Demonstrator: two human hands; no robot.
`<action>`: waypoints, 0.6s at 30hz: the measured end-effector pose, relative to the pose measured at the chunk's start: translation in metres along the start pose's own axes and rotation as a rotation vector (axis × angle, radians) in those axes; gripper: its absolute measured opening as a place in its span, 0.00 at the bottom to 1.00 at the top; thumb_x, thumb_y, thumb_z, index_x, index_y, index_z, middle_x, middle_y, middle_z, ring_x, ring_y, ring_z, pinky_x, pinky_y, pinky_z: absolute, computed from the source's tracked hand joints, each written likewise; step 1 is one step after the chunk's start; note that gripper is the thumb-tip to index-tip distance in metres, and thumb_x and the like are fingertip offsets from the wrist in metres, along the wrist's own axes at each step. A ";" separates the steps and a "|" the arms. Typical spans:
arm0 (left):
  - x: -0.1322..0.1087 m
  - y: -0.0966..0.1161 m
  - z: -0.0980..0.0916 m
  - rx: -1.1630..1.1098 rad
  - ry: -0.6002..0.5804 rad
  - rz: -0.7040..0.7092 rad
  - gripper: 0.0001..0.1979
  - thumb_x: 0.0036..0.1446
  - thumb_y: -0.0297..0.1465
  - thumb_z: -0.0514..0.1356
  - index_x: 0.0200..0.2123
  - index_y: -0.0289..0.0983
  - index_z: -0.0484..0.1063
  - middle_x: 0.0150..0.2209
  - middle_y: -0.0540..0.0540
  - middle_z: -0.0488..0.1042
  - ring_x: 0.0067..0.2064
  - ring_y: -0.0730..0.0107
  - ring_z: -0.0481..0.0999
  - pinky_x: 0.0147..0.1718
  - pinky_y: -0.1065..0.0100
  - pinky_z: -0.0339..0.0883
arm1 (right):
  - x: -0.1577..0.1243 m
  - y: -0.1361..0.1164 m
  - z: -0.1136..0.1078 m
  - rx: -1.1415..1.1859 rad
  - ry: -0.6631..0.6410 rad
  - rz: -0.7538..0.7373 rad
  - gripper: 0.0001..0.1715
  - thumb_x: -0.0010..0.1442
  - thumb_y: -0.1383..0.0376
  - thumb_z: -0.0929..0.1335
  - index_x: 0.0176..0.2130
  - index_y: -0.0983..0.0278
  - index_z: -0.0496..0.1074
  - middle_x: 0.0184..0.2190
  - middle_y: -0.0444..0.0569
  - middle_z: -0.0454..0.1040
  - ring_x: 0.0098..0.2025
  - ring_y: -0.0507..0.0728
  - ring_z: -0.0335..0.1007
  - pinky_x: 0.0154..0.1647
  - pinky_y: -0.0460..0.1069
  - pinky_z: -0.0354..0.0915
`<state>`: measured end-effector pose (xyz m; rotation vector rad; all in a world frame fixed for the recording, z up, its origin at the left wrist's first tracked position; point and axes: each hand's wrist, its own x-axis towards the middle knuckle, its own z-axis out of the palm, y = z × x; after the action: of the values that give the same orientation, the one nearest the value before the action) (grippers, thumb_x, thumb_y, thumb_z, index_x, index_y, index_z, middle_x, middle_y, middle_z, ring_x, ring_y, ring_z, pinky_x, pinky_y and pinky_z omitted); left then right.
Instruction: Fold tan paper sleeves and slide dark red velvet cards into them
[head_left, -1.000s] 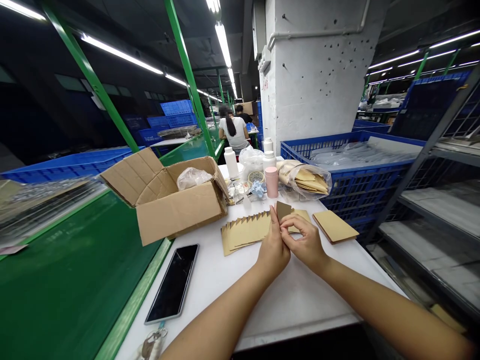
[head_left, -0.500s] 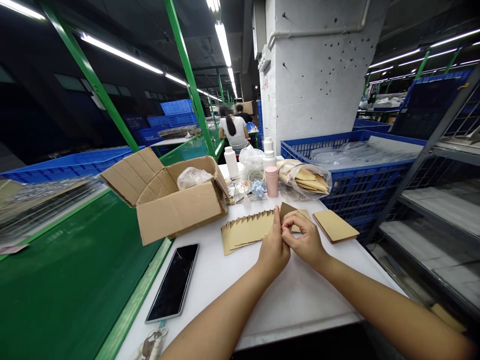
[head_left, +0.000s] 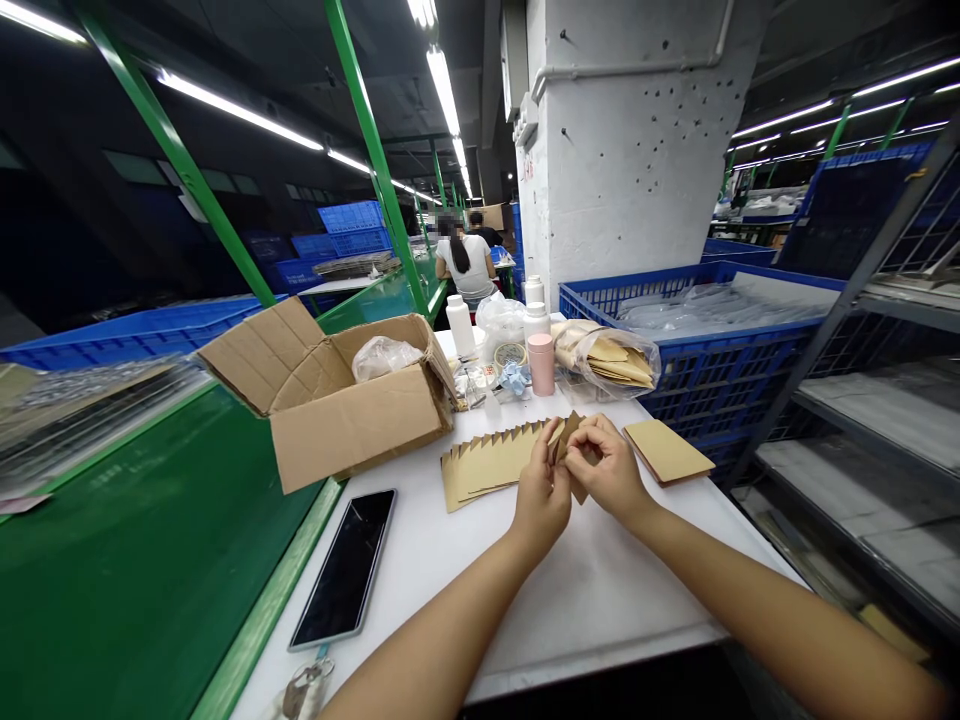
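Between my two hands a small brown paper envelope (head_left: 570,437) stands tilted, partly hidden by the fingers. My left hand (head_left: 541,500) grips its left side, thumb and fingers closed on the paper. From the right, my right hand (head_left: 607,470) pinches it with thumb and forefinger. Just left of them, a row of overlapping tan envelopes (head_left: 487,470) lies fanned out on the white table (head_left: 600,600), their pointed edges toward the back. To the right rests a neat stack of tan envelopes (head_left: 670,450).
An open cardboard box (head_left: 360,425) and a phone (head_left: 346,565) occupy the left side. Behind the hands stand a pink bottle (head_left: 541,365), white bottles (head_left: 460,325) and a plastic bag of envelopes (head_left: 611,358). A blue crate (head_left: 697,365) borders the right; a person sits farther back.
My left thumb has come down from pointing up, and the left fingers now close on the envelope. The envelope has turned and shows more between my hands.
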<state>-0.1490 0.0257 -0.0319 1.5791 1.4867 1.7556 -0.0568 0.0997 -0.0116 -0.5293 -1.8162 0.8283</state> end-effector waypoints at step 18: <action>0.005 0.003 -0.001 -0.267 -0.005 -0.106 0.23 0.58 0.31 0.55 0.57 0.37 0.58 0.57 0.40 0.62 0.59 0.56 0.60 0.57 0.59 0.56 | 0.003 0.000 -0.003 -0.019 -0.003 0.043 0.07 0.48 0.72 0.64 0.22 0.62 0.65 0.25 0.42 0.61 0.26 0.51 0.58 0.26 0.46 0.58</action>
<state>-0.1506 0.0281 -0.0262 1.3460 1.2479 1.8012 -0.0550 0.1026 -0.0094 -0.5808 -1.8229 0.8419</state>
